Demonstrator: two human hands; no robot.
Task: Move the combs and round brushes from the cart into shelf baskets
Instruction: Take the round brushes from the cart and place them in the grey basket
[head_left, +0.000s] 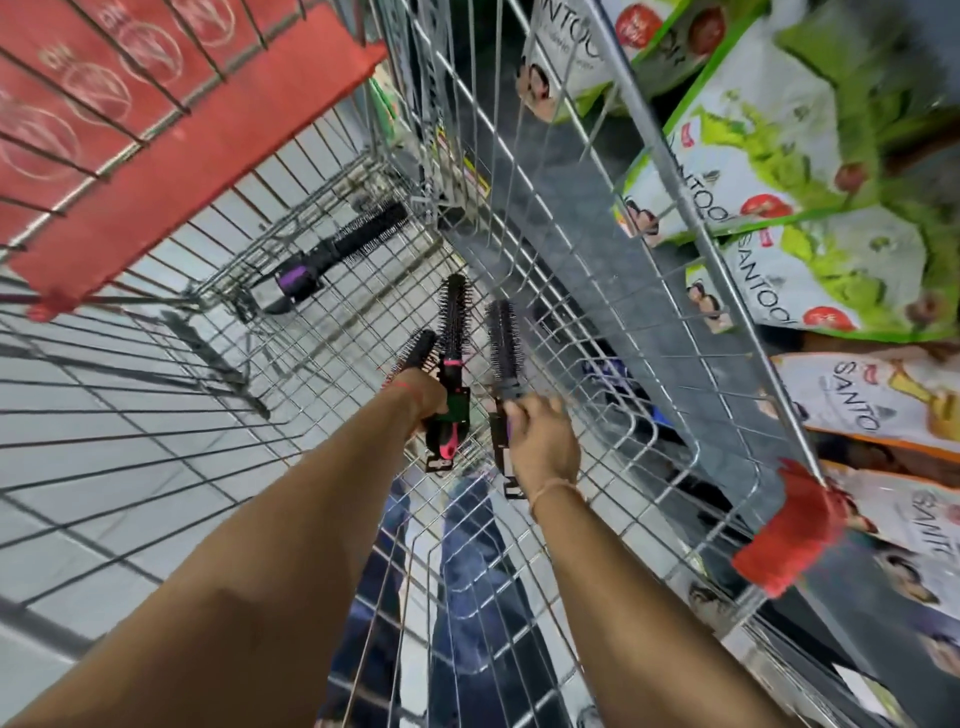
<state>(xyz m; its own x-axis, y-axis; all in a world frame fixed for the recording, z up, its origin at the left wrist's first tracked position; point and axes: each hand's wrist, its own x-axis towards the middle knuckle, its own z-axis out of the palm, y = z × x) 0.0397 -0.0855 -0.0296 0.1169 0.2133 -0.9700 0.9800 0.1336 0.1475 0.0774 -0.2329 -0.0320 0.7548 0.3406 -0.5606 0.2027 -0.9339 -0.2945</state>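
I look down into a wire shopping cart (322, 291). My left hand (423, 397) is closed around two black round brushes, one with a pink handle (453, 317) and a shorter one (418, 351) beside it. My right hand (543, 441) grips the handle of another black round brush (503, 340), bristles pointing away from me. A further round brush with a purple handle (348, 249) lies on the cart floor at the far end. No comb is visible.
A red panel (156, 119) covers the cart's left side. To the right stands a wire shelf basket (675, 260) holding green and white product boxes (779, 145). A red corner cap (789, 530) sits on the cart's right rim. Pale floor tiles show through the wires.
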